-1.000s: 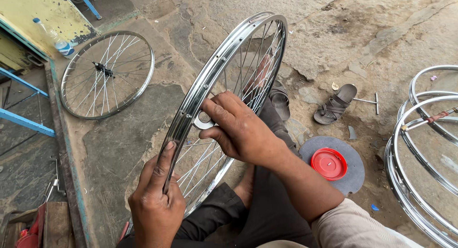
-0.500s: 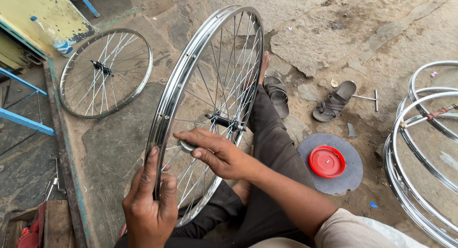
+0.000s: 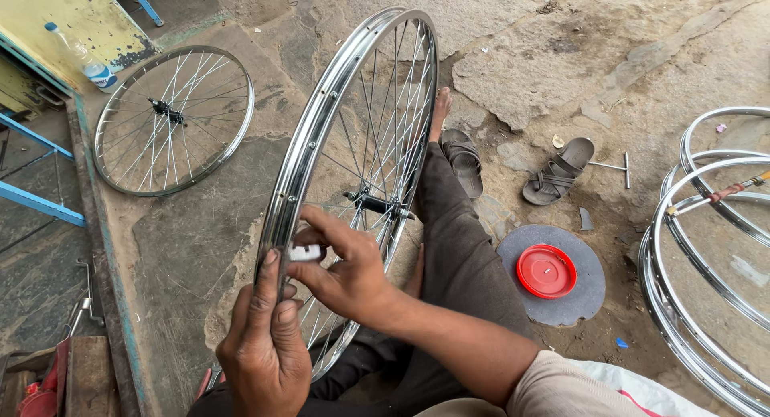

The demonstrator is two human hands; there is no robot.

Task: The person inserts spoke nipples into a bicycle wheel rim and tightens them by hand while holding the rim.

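Observation:
A chrome spoked bicycle wheel [image 3: 353,104] stands upright in front of me, its hub [image 3: 373,202] near the middle. My left hand [image 3: 265,349] grips the near part of the rim from below, thumb up along the metal. My right hand [image 3: 341,261] reaches in from the right and pinches a small white tool [image 3: 305,253] against the rim and spokes, just above the left thumb. My leg in dark trousers [image 3: 457,248] stretches out behind the wheel.
A second spoked wheel [image 3: 172,120] lies flat at the left beside a plastic bottle [image 3: 84,60]. Bare chrome rims [image 3: 706,248] are stacked at the right. A red lid [image 3: 546,270] rests on a grey disc [image 3: 584,293]. Sandals [image 3: 557,170] lie on the cracked ground.
The wheel has swung more upright and turned. My right hand dropped from the rim's upper part to the spokes near my left thumb, now holding the white tool.

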